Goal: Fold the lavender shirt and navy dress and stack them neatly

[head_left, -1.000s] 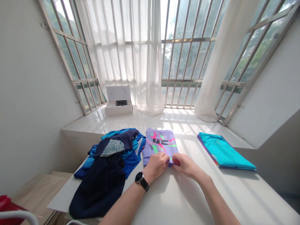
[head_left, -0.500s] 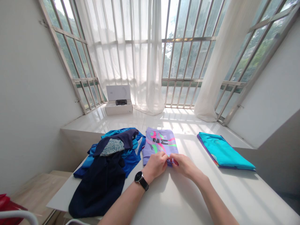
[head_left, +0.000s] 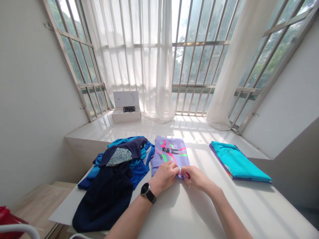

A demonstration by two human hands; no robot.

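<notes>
A purple shirt (head_left: 171, 151) with pink, green and black print lies folded into a rectangle in front of me. My left hand (head_left: 167, 174), a black watch on its wrist, is closed on the shirt's near edge. Right beside it, my right hand (head_left: 195, 176) pinches the same edge near the shirt's near right corner. The fingertips of both hands almost meet there, and they partly hide the cloth. A heap of dark navy and blue clothes (head_left: 106, 196) lies to the left of the shirt.
On the table's right lies a folded stack of turquoise and purple clothes (head_left: 240, 161). An open white box (head_left: 126, 116) holding a dark device stands on the window ledge (head_left: 99, 130). Sheer curtains (head_left: 159, 66) hang before barred windows. A red thing (head_left: 10, 220) shows at lower left.
Both hands have stayed at the shirt's near edge, with a small shift of the fingers. The right fingers have curled in more. Everything else lies as before.
</notes>
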